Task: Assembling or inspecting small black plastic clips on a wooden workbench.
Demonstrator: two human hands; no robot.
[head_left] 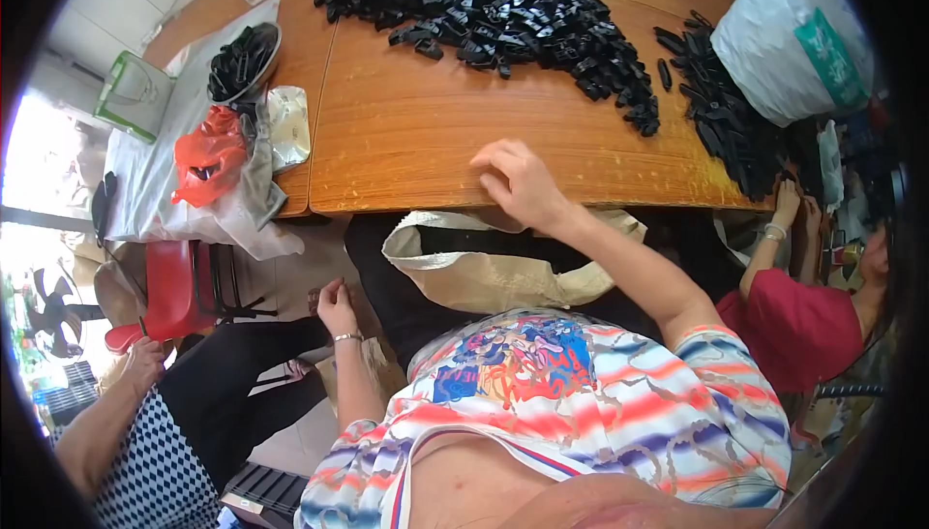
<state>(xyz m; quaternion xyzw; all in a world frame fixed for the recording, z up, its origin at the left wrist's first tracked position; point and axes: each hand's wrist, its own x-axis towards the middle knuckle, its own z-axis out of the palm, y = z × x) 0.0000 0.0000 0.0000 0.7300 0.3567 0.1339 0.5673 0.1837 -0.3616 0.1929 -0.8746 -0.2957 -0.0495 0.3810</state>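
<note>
My right hand point(523, 179) hovers at the near edge of the wooden table point(416, 156), fingers loosely bent and thumb apart, with nothing seen in it. Below it, an open beige woven sack point(484, 275) with a pale rolled rim lies across my lap. My left hand point(337, 310) hangs low at my left side, below table height. Its fingers are curled beside a small brownish patch, and what they hold, if anything, is too small to make out. A large heap of small black plastic clip-like parts point(503, 16) spreads over the far side of the table.
Longer black pieces point(721, 113) lie at the right, beside a full white bag point(784, 45) and a co-worker in a red top point(798, 321). At left are a bowl of black parts point(244, 62), a red plastic bag point(211, 156), a red chair point(169, 287) and another seated person point(150, 452).
</note>
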